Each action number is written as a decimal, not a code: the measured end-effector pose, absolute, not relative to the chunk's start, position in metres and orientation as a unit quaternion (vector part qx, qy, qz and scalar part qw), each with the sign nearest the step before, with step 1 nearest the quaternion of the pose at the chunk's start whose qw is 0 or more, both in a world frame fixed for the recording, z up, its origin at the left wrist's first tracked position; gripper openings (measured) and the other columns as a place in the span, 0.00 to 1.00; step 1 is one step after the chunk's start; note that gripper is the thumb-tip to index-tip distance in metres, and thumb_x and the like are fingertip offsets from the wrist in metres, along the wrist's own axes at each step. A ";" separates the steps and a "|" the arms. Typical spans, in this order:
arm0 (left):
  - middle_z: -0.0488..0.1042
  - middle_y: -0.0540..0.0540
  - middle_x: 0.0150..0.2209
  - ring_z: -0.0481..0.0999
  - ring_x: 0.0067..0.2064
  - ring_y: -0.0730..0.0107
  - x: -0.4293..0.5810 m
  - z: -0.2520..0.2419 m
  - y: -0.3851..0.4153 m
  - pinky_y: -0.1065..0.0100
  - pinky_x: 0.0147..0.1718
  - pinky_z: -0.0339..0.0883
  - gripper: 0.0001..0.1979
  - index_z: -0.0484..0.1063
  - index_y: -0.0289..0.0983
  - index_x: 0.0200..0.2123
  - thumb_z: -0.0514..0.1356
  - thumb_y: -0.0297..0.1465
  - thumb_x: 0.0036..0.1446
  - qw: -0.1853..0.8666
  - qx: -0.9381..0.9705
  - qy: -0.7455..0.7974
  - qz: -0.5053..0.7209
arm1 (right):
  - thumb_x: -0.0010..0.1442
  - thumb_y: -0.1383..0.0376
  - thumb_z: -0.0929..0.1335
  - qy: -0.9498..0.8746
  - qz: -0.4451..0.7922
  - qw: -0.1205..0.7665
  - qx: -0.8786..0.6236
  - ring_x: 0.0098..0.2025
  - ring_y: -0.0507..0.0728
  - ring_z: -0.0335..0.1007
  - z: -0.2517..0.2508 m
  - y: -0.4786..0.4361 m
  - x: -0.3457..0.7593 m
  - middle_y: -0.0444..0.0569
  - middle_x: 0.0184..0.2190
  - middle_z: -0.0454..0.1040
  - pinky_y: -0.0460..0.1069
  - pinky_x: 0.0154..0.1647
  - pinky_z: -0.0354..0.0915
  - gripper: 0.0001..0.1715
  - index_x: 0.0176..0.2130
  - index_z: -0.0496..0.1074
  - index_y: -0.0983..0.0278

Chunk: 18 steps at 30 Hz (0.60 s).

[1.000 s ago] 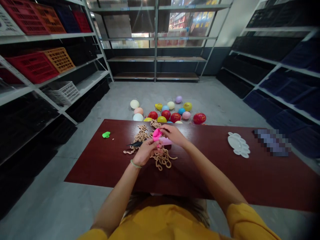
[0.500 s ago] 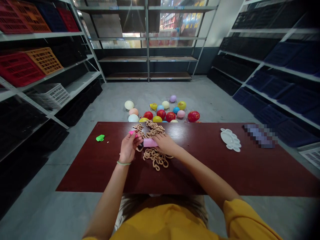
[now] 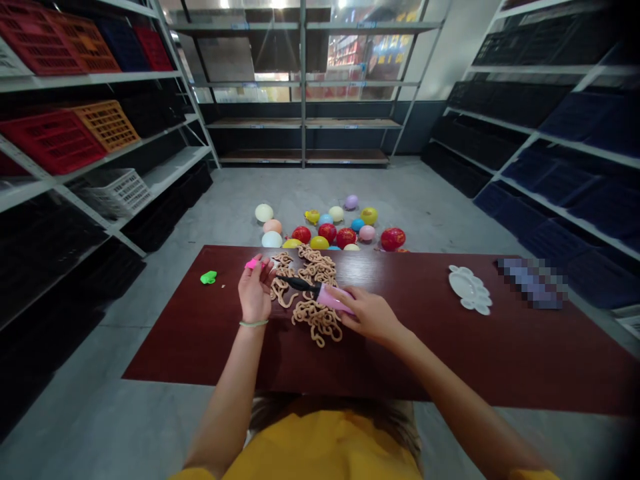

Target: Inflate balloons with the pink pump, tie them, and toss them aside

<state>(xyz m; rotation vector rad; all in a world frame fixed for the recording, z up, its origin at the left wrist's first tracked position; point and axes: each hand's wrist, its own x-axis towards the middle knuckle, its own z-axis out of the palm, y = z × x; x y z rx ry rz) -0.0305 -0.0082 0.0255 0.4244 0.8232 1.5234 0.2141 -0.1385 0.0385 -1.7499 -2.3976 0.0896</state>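
Observation:
Between the fingertips of my left hand (image 3: 256, 290) is a small bright pink piece (image 3: 253, 264), probably a limp balloon. My right hand (image 3: 373, 313) grips the pink body of a hand pump (image 3: 336, 298); its black nozzle end points left toward my left hand, apart from the pink piece. Under and behind the pump, tan rope-like loops (image 3: 320, 323) lie heaped on the dark red table (image 3: 410, 333). A bright green limp piece (image 3: 209, 277) rests on the table to the left.
A white flower-edged tray (image 3: 470, 289) and a blurred-out purplish item (image 3: 533, 283) lie at the table's right. Beyond the far edge, several inflated balloons (image 3: 346, 237) sit on the floor. Shelves with crates (image 3: 107, 125) stand left, right and behind.
My right hand has moved right and nearer with the pump, exposing its black end. My left hand has turned more palm-up, still with the pink piece. The view has shifted slightly.

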 end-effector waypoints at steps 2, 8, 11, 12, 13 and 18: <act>0.79 0.45 0.39 0.80 0.37 0.75 -0.030 0.026 -0.007 0.73 0.40 0.72 0.08 0.75 0.37 0.44 0.61 0.26 0.61 0.622 0.170 0.355 0.677 | 0.63 0.61 0.64 -0.794 0.036 0.102 -0.598 0.45 0.58 0.71 0.037 -0.143 0.216 0.50 0.49 0.71 0.49 0.40 0.64 0.38 0.69 0.52 0.50; 0.80 0.43 0.41 0.81 0.41 0.72 -0.026 0.022 -0.010 0.70 0.43 0.74 0.08 0.76 0.36 0.44 0.60 0.26 0.62 0.643 0.146 0.344 0.668 | 0.63 0.62 0.64 -0.804 0.038 0.128 -0.579 0.46 0.59 0.72 0.035 -0.143 0.210 0.50 0.50 0.71 0.50 0.41 0.65 0.38 0.69 0.53 0.51; 0.80 0.43 0.41 0.81 0.41 0.72 -0.024 0.022 -0.014 0.70 0.44 0.74 0.07 0.75 0.35 0.43 0.59 0.26 0.62 0.644 0.127 0.343 0.672 | 0.63 0.61 0.64 -0.807 0.026 0.137 -0.574 0.46 0.59 0.72 0.033 -0.139 0.204 0.51 0.52 0.71 0.50 0.42 0.66 0.37 0.69 0.54 0.52; 0.80 0.43 0.41 0.81 0.41 0.72 -0.024 0.022 -0.015 0.71 0.44 0.74 0.07 0.75 0.35 0.43 0.59 0.26 0.63 0.643 0.121 0.342 0.674 | 0.63 0.61 0.64 -0.806 0.025 0.139 -0.575 0.46 0.59 0.72 0.033 -0.138 0.202 0.51 0.52 0.71 0.50 0.42 0.66 0.37 0.68 0.54 0.52; 0.80 0.44 0.41 0.81 0.41 0.72 -0.024 0.023 -0.016 0.71 0.44 0.74 0.07 0.75 0.35 0.43 0.59 0.26 0.63 0.643 0.117 0.341 0.676 | 0.63 0.61 0.64 -0.805 0.027 0.140 -0.576 0.46 0.59 0.72 0.032 -0.137 0.200 0.51 0.51 0.71 0.50 0.42 0.66 0.37 0.68 0.54 0.52; 0.80 0.44 0.42 0.81 0.43 0.72 -0.027 0.024 -0.019 0.70 0.44 0.74 0.07 0.75 0.35 0.44 0.59 0.27 0.63 0.645 0.130 0.345 0.669 | 0.63 0.60 0.65 -0.795 0.048 0.135 -0.590 0.45 0.60 0.72 0.028 -0.135 0.196 0.50 0.51 0.72 0.50 0.41 0.66 0.37 0.68 0.54 0.52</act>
